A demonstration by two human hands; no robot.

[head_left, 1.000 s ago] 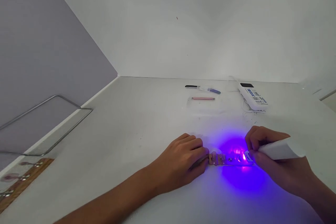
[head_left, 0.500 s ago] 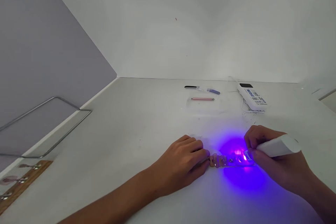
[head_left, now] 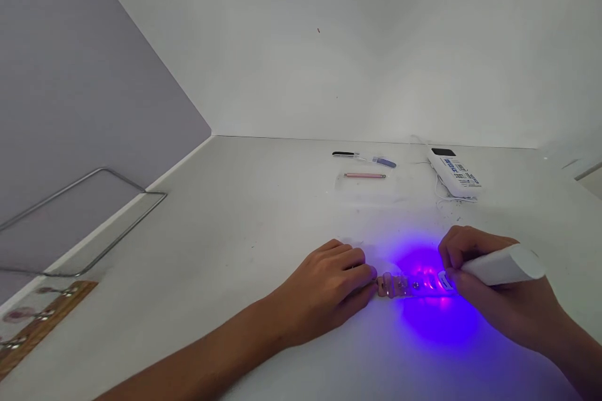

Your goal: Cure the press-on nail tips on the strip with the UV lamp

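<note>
A narrow strip of pinkish, glossy pieces that look like false nails [head_left: 388, 286] lies on the white table, small shiny studs among them. My left hand [head_left: 332, 288] has its fingers curled at the strip's left end, pinching it; the fingertips are partly hidden. In my right hand [head_left: 489, 294] is a white handheld UV lamp [head_left: 501, 265], gripped like a thick pen and tilted down to the left. Its lit head sits close over the strip's right part. Violet light floods that part and the table around it, blurring the detail there.
Farther back lie a black-handled tool [head_left: 344, 153], a blue-grey flat tool [head_left: 384, 162] and a pink pen-like stick [head_left: 365, 175]. A white power bank [head_left: 455, 172] with a cable is at back right. On the left are a wire frame [head_left: 126, 235] and a wooden strip with clips [head_left: 51, 326].
The view has shifted slightly. The lamp's head seems to have tilted a little, and the bright reflections on the strip have changed. Both hands keep their holds.
</note>
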